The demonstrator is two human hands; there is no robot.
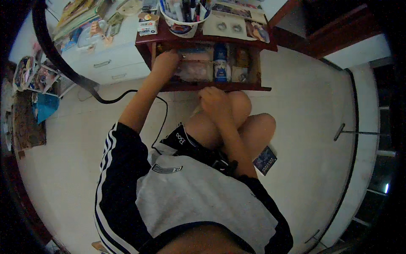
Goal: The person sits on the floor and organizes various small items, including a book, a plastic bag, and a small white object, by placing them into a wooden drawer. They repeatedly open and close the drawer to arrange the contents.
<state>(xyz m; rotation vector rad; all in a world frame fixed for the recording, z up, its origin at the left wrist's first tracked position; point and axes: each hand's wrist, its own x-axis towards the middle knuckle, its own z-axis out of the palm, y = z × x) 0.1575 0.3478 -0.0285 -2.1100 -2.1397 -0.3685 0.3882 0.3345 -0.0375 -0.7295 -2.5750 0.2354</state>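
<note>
An open wooden drawer of a dark red cabinet lies before me. My left hand reaches into its left end, over the contents; what its fingers touch is hidden. Inside the drawer, a blue and white can or bottle lies lengthwise near the middle, beside clear packets or boxes. Small items fill the right compartment. My right hand is just outside the drawer's front panel, above my bent knees, with its fingers curled; whether it holds anything cannot be made out.
On the cabinet top stand a tub of pens, a small box and printed pictures. A white drawer unit adjoins on the left. A black cable crosses the floor. A dark booklet or box lies beside my knees.
</note>
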